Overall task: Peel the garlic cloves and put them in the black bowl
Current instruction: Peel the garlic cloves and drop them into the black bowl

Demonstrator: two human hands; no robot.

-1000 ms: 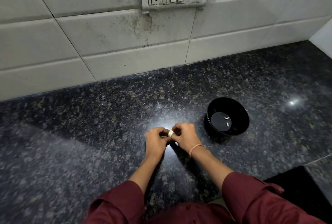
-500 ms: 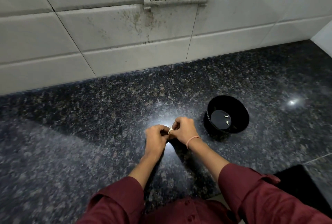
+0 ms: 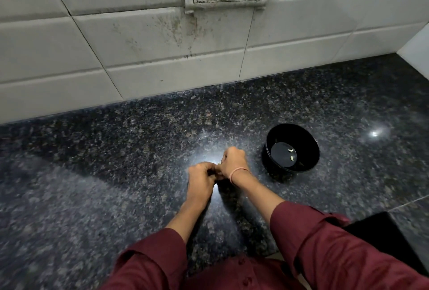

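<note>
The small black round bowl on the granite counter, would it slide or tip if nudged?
The small black round bowl would likely slide: the polished granite counter looks glossy. It probably feels light, holding only two peeled garlic cloves. Its narrower base may make tipping possible.

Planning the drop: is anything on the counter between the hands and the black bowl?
Nothing visible. The right hand and left hand are closed together over the counter; what they hold is hidden. The black bowl sits to their right, with only bare granite between, and two peeled cloves inside.
</note>
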